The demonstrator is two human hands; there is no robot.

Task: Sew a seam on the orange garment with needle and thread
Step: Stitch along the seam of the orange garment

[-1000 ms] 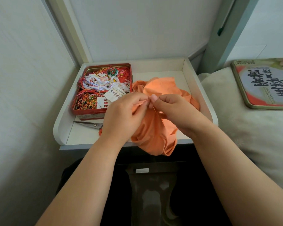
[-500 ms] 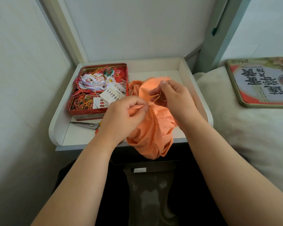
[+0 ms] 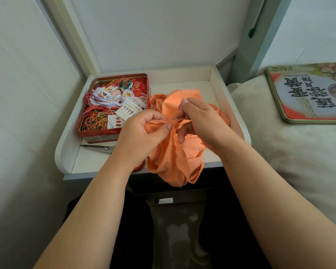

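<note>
The orange garment (image 3: 173, 152) is lying crumpled toward the 3 o'clock half of the white tray, its lower folds spilling over the tray's 6 o'clock edge and hanging in front of the dark space below. A paler flap is standing up toward 12 o'clock. A gathered ridge of the cloth is being pinched near the middle of the heap, and short strands of orange thread (image 3: 179, 120) are stretching taut from that ridge toward 3 o'clock. The needle is too small to make out among the fingers.
</note>
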